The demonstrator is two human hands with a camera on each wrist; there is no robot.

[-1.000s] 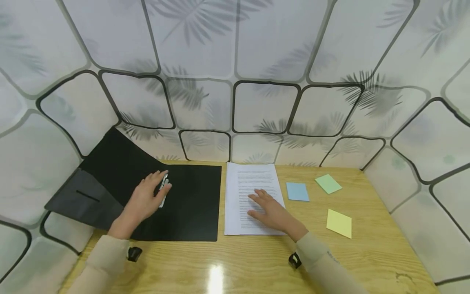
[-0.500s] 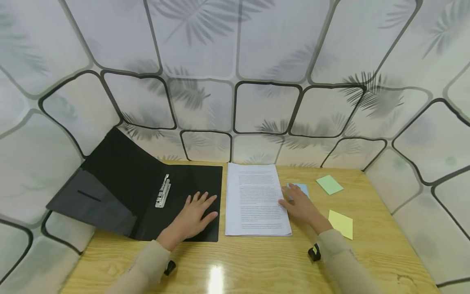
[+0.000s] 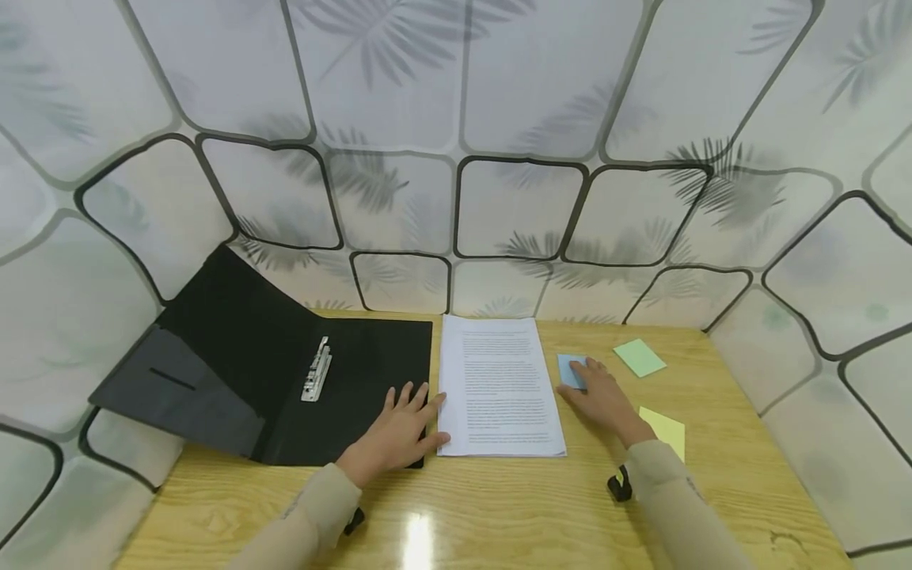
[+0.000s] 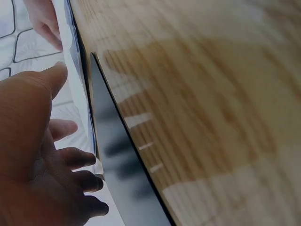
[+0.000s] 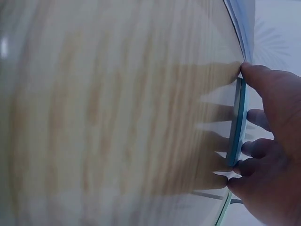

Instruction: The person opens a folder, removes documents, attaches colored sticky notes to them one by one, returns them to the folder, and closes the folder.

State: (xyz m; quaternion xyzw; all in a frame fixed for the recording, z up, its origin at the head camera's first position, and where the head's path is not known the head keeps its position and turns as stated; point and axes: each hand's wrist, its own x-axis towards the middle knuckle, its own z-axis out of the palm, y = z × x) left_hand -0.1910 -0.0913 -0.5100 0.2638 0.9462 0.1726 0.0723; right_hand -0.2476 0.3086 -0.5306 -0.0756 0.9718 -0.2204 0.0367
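My left hand (image 3: 395, 435), fingers spread, is over the right edge of an open black binder (image 3: 370, 356). Its index finger and thumb reach the left margin of a stack of printed paper (image 3: 506, 380). In the left wrist view, that hand's fingers are slightly bent and grip nothing. Over on the right, my right hand (image 3: 606, 402) partly covers a blue sticky note pad (image 3: 568, 370). The right wrist view has its fingertips along the top of the blue pad (image 5: 238, 127); the thumb tip lies just off the pad's end, near the paper.
A green sticky note pad (image 3: 640, 358) and a yellow one (image 3: 666, 434), partly behind the right wrist, lie farther right on the wooden table (image 3: 741, 483). The binder's metal clip (image 3: 317, 372) is exposed. Its raised cover (image 3: 228, 332) leans against the patterned wall (image 3: 399, 198).
My left hand has moved right from the binder's clip to the paper's left edge. My right hand has moved right, off the printed page and onto the blue pad.
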